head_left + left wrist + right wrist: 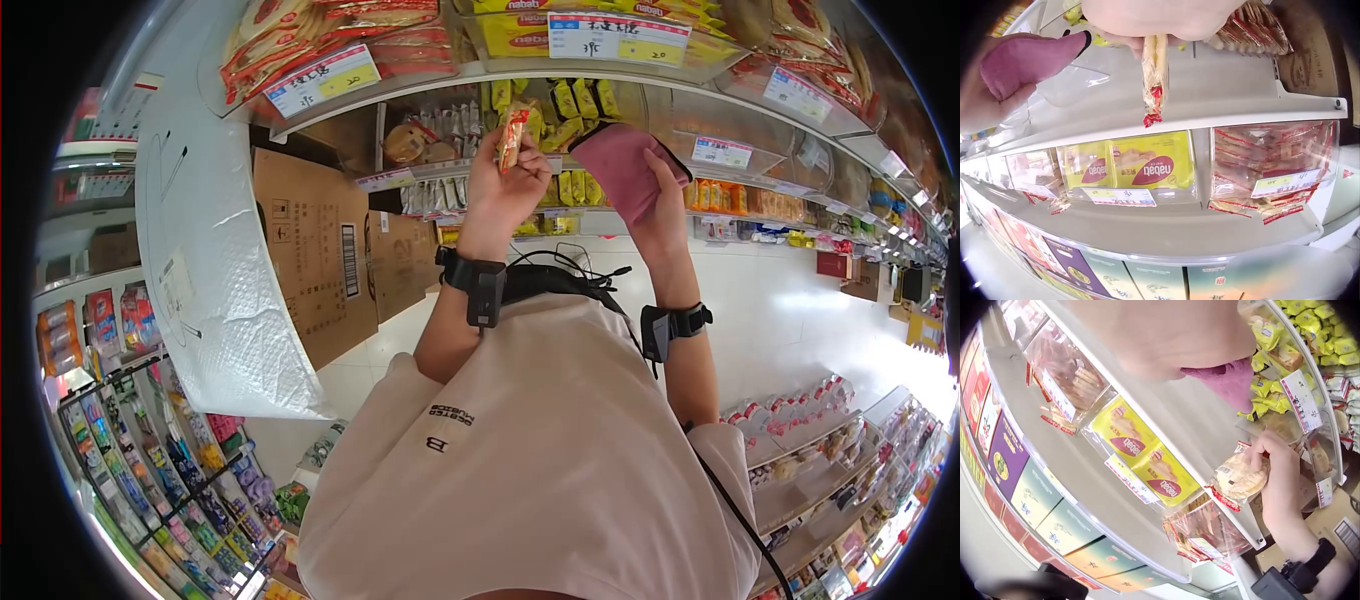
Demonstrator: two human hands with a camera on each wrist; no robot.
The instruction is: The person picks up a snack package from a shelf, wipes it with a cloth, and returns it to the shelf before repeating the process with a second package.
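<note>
Hands [512, 192] round packet [513, 138] and cloth [622, 175], respectively

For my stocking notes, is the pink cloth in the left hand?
No, the right hand holds the pink cloth, while the left hand holds a wrapped snack.

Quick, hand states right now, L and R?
Left hand: closed, pinching a wrapped snack.
Right hand: closed, gripping a pink cloth.
</note>
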